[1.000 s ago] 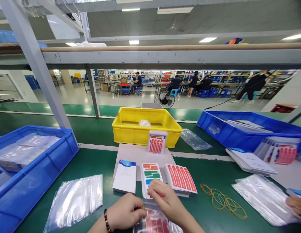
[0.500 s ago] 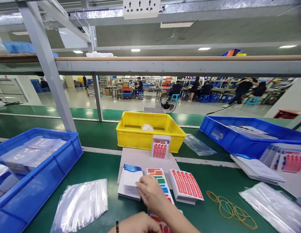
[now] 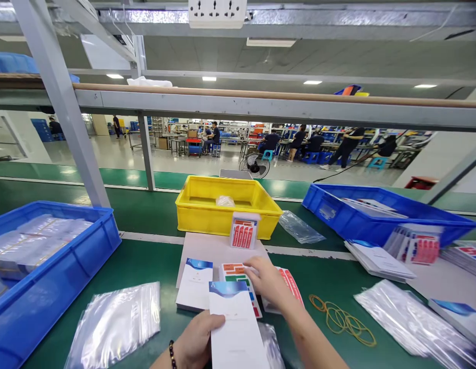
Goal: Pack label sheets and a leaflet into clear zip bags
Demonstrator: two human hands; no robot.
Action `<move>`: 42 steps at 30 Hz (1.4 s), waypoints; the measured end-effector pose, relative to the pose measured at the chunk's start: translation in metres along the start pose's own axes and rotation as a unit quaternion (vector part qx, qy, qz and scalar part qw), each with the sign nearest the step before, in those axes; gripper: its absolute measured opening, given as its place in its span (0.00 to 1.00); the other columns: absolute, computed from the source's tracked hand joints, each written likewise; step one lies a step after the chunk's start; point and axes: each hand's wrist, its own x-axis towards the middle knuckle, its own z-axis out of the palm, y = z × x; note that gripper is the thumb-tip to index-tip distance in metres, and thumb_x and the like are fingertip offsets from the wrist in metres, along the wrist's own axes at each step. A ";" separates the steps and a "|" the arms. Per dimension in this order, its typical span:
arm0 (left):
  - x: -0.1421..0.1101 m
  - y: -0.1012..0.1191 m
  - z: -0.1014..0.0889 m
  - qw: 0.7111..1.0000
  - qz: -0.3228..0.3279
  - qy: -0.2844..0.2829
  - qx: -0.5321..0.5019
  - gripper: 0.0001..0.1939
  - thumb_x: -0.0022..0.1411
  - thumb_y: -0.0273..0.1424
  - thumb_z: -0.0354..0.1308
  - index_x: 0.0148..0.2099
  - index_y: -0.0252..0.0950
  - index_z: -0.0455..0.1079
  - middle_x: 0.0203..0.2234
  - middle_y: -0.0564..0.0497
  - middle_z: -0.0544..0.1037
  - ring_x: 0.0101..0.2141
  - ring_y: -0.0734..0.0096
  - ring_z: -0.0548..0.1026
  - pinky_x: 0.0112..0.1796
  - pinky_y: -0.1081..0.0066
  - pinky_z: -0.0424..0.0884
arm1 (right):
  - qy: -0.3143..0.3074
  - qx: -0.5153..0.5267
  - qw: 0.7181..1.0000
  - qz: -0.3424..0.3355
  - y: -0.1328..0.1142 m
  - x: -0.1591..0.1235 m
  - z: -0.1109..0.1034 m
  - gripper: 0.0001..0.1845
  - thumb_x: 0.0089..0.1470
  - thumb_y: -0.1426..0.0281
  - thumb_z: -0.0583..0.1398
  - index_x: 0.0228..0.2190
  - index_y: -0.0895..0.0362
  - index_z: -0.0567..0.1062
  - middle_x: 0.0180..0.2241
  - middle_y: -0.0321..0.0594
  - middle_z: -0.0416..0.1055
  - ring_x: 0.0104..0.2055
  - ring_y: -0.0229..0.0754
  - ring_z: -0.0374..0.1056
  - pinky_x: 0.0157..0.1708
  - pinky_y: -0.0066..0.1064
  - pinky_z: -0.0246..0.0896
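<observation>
left hand [image 3: 197, 335]: thumb and fingers clamped on white booklet [image 3: 238, 325]. right hand [image 3: 269, 281] at coloured cards [image 3: 234, 271]; cannot tell if fingers pinch.

Bright, fairly even indoor light comes from ceiling lights [image 3: 271, 42], leaving pale reflections on the floor [image 3: 164, 165]. White glare streaks the clear plastic bags [image 3: 120, 325]. The white booklet [image 3: 238, 333] is well lit, its small print unreadable. Distant workers [image 3: 213, 136] look soft; the wide-angle view stretches the blue bin [image 3: 84, 279] at left.
</observation>
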 end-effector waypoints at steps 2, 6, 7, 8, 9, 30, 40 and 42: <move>-0.001 -0.001 -0.004 0.997 -0.026 -0.056 0.042 0.18 0.47 0.34 0.62 0.39 0.26 0.73 0.34 0.38 0.78 0.37 0.55 0.75 0.43 0.61 0.64 | -0.020 -0.029 0.999 0.032 0.009 0.019 0.013 0.16 0.50 0.72 0.55 0.42 0.60 0.70 0.41 0.47 0.70 0.46 0.47 0.64 0.44 0.35 0.55; 0.000 -0.004 -0.010 0.989 -0.060 -0.076 0.116 0.21 0.46 0.40 0.63 0.36 0.26 0.74 0.33 0.37 0.78 0.36 0.56 0.75 0.42 0.62 0.65 | -0.023 -0.057 0.997 0.056 0.014 0.031 0.026 0.15 0.45 0.74 0.58 0.39 0.62 0.72 0.38 0.50 0.71 0.43 0.52 0.64 0.42 0.38 0.54; 0.000 -0.005 -0.010 0.988 -0.065 -0.070 0.120 0.22 0.46 0.41 0.63 0.36 0.26 0.74 0.33 0.37 0.78 0.35 0.57 0.76 0.42 0.63 0.65 | -0.020 -0.060 0.996 0.060 0.014 0.031 0.027 0.12 0.45 0.74 0.57 0.36 0.62 0.73 0.37 0.51 0.71 0.42 0.52 0.64 0.41 0.38 0.53; 0.001 -0.006 -0.011 0.988 -0.070 -0.063 0.119 0.23 0.46 0.43 0.62 0.35 0.25 0.74 0.32 0.37 0.78 0.35 0.57 0.76 0.42 0.62 0.65 | -0.018 -0.061 0.996 0.062 0.014 0.030 0.028 0.10 0.46 0.74 0.57 0.33 0.61 0.73 0.36 0.50 0.71 0.42 0.52 0.64 0.41 0.38 0.53; 0.001 -0.006 -0.011 0.989 -0.073 -0.055 0.116 0.24 0.46 0.44 0.61 0.35 0.25 0.74 0.32 0.37 0.78 0.35 0.57 0.76 0.42 0.62 0.64 | -0.016 -0.059 0.996 0.062 0.015 0.029 0.029 0.08 0.46 0.74 0.57 0.31 0.61 0.73 0.35 0.49 0.71 0.41 0.51 0.64 0.40 0.37 0.52; 0.006 -0.006 -0.009 0.991 -0.113 0.052 0.057 0.23 0.39 0.41 0.66 0.30 0.24 0.73 0.28 0.36 0.79 0.34 0.51 0.76 0.44 0.58 0.65 | 0.179 0.334 0.919 0.106 0.058 0.006 -0.014 0.17 0.52 0.54 0.48 0.26 0.55 0.62 0.15 0.30 0.61 0.16 0.35 0.59 0.19 0.27 0.55; 0.008 0.000 0.005 0.986 -0.117 0.118 -0.003 0.16 0.53 0.36 0.59 0.37 0.24 0.71 0.28 0.39 0.80 0.32 0.56 0.78 0.43 0.60 0.68 | 0.114 0.265 0.949 0.125 0.039 -0.042 0.017 0.17 0.51 0.57 0.52 0.25 0.56 0.70 0.23 0.38 0.69 0.23 0.39 0.65 0.24 0.30 0.58; 0.007 0.002 0.005 0.984 -0.120 0.129 -0.007 0.14 0.54 0.32 0.59 0.37 0.24 0.71 0.27 0.40 0.80 0.31 0.56 0.78 0.42 0.59 0.68 | 0.185 0.116 0.956 0.194 0.063 -0.043 0.011 0.17 0.52 0.59 0.49 0.28 0.56 0.72 0.33 0.44 0.70 0.33 0.44 0.66 0.32 0.33 0.58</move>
